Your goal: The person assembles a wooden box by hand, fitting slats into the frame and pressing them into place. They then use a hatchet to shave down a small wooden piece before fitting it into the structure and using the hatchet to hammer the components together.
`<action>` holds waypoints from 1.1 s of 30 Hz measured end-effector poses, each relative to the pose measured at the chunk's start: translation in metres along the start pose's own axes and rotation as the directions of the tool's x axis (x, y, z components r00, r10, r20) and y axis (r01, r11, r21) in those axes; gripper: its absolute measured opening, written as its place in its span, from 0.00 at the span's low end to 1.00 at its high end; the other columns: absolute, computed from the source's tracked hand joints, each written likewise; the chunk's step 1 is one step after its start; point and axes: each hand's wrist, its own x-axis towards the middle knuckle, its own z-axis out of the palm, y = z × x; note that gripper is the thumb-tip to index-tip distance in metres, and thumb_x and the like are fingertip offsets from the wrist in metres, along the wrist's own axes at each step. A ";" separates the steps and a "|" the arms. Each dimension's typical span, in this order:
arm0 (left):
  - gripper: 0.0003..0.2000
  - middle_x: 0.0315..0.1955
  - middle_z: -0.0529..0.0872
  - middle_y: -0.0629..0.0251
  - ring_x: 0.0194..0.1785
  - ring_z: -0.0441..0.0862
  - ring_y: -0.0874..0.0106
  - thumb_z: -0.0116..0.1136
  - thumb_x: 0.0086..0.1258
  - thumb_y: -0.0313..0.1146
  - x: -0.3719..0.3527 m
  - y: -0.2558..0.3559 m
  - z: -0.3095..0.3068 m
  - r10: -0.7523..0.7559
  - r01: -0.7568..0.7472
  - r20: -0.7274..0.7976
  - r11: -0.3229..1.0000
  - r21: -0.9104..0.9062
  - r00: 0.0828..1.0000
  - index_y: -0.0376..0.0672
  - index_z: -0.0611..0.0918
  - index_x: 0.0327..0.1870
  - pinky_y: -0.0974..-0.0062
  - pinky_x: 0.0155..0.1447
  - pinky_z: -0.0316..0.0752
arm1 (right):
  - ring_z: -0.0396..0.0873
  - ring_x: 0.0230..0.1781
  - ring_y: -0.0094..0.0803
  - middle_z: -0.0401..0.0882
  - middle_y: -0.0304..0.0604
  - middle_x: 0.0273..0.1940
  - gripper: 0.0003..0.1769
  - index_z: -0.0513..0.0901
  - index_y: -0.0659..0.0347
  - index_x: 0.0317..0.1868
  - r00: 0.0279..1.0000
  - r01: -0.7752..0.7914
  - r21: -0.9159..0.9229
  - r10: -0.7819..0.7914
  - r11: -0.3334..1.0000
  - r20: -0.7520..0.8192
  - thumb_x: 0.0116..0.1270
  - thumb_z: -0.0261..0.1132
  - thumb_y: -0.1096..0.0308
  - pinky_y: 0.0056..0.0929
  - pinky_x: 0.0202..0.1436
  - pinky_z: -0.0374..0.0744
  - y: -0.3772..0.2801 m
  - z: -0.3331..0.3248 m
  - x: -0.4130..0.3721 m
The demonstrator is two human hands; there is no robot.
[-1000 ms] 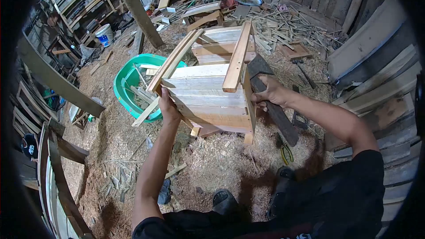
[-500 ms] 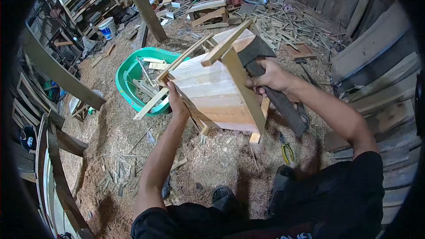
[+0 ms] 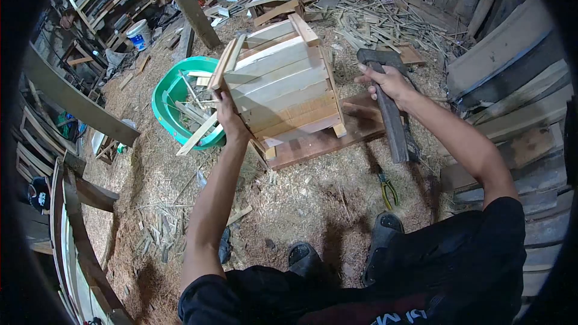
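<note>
1. Left hand [image 3: 233, 123]: clenched on the slatted wooden box [image 3: 280, 87] at its left edge, near the upper corner. Fingertips partly hidden.
2. Right hand [image 3: 392, 86]: fingers closed round the handle of the dark tool [image 3: 392, 129], just below its blocky head. Tool is to the right of the box, apart from it, handle end angled toward the person.
3. Box: in front of the person, tilted, over the reddish board [image 3: 307, 153]. Can't tell if its short legs touch the board.
4. Green tub [image 3: 158, 105]: left of box, wood offcuts [image 3: 191, 115] inside.
5. Pliers [image 3: 390, 195]: on the shavings-covered floor, yellow-green handles toward the right shoe [image 3: 385, 229].
6. Stick pile [image 3: 376, 30]: beyond the box, toward the back wall.
</note>
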 end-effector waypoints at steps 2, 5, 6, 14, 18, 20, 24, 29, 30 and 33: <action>0.21 0.42 0.82 0.65 0.43 0.80 0.75 0.49 0.80 0.49 -0.009 -0.003 0.006 -0.021 0.021 -0.012 1.000 0.013 1.000 0.38 0.76 0.57 0.74 0.48 0.76 | 0.73 0.23 0.15 0.85 0.44 0.44 0.30 0.77 0.62 0.51 1.000 0.005 -0.023 -0.005 1.000 -0.013 0.67 0.68 0.42 0.17 0.23 0.77 -0.006 0.008 -0.001; 0.19 0.35 0.80 0.68 0.38 0.77 0.75 0.53 0.78 0.51 -0.012 -0.020 0.008 0.057 -0.061 0.029 0.989 0.138 0.998 0.40 0.78 0.48 0.74 0.41 0.74 | 0.74 0.23 0.16 0.85 0.46 0.43 0.33 0.79 0.63 0.50 0.997 0.009 -0.052 -0.014 0.999 -0.082 0.65 0.68 0.38 0.19 0.23 0.77 -0.021 0.020 -0.002; 0.15 0.37 0.80 0.71 0.40 0.74 0.81 0.55 0.78 0.43 -0.022 -0.013 0.012 -0.015 0.009 0.042 0.991 0.136 0.999 0.39 0.79 0.50 0.79 0.44 0.71 | 0.75 0.24 0.17 0.85 0.47 0.43 0.34 0.79 0.64 0.49 0.993 -0.003 -0.067 -0.005 0.998 -0.117 0.65 0.68 0.38 0.20 0.23 0.77 -0.025 0.021 0.002; 0.13 0.27 0.76 0.77 0.27 0.68 0.86 0.60 0.75 0.40 -0.043 -0.005 0.044 -0.081 0.005 0.213 0.943 0.332 0.974 0.39 0.77 0.46 0.84 0.32 0.64 | 0.79 0.23 0.22 0.84 0.43 0.32 0.27 0.81 0.67 0.45 0.978 0.040 -0.335 -0.106 0.941 -0.180 0.61 0.76 0.50 0.23 0.23 0.77 -0.006 0.004 0.030; 0.18 0.32 0.79 0.71 0.34 0.75 0.80 0.62 0.73 0.43 -0.053 0.009 0.066 -0.270 0.154 0.333 0.929 0.336 0.904 0.37 0.76 0.52 0.79 0.40 0.72 | 0.78 0.17 0.25 0.81 0.41 0.25 0.24 0.78 0.70 0.38 0.905 0.244 -0.543 -0.390 0.803 -0.171 0.59 0.78 0.57 0.27 0.21 0.78 0.001 -0.012 0.038; 0.26 0.39 0.82 0.60 0.45 0.80 0.70 0.67 0.68 0.49 -0.050 -0.011 0.071 -0.132 -0.104 0.431 0.870 0.483 0.893 0.34 0.77 0.53 0.68 0.54 0.75 | 0.78 0.17 0.25 0.79 0.38 0.24 0.20 0.78 0.69 0.39 0.949 0.243 -0.466 -0.307 0.851 -0.066 0.61 0.76 0.62 0.27 0.19 0.77 -0.034 0.001 0.015; 0.33 0.47 0.82 0.46 0.53 0.81 0.60 0.70 0.61 0.56 -0.074 -0.003 0.111 -0.239 -0.234 0.538 0.709 0.666 0.808 0.32 0.78 0.53 0.63 0.59 0.74 | 0.80 0.18 0.26 0.79 0.37 0.23 0.18 0.80 0.67 0.38 0.974 0.208 -0.366 -0.225 0.907 -0.006 0.62 0.75 0.60 0.28 0.19 0.77 -0.049 0.013 0.019; 0.32 0.46 0.83 0.45 0.52 0.81 0.56 0.67 0.64 0.56 -0.080 -0.007 0.138 -0.186 -0.366 0.591 0.630 0.685 0.785 0.33 0.78 0.53 0.61 0.59 0.74 | 0.80 0.18 0.26 0.83 0.42 0.26 0.18 0.84 0.67 0.36 0.975 0.137 -0.459 -0.201 0.878 -0.093 0.61 0.75 0.58 0.28 0.23 0.79 -0.035 0.017 0.022; 0.31 0.45 0.83 0.45 0.52 0.81 0.56 0.63 0.66 0.57 -0.074 -0.013 0.137 -0.217 -0.338 0.621 0.683 0.648 0.753 0.33 0.78 0.52 0.61 0.59 0.74 | 0.80 0.18 0.26 0.84 0.42 0.26 0.17 0.84 0.67 0.35 0.973 0.146 -0.448 -0.210 0.882 -0.097 0.60 0.75 0.59 0.27 0.23 0.79 -0.033 0.016 0.023; 0.30 0.45 0.85 0.47 0.53 0.81 0.57 0.44 0.79 0.58 -0.057 -0.003 0.125 -0.510 0.020 0.581 0.762 0.648 0.634 0.32 0.79 0.53 0.62 0.61 0.73 | 0.80 0.18 0.27 0.84 0.42 0.25 0.17 0.84 0.66 0.36 0.972 0.143 -0.492 -0.215 0.859 -0.093 0.58 0.75 0.60 0.29 0.24 0.78 -0.021 -0.001 0.034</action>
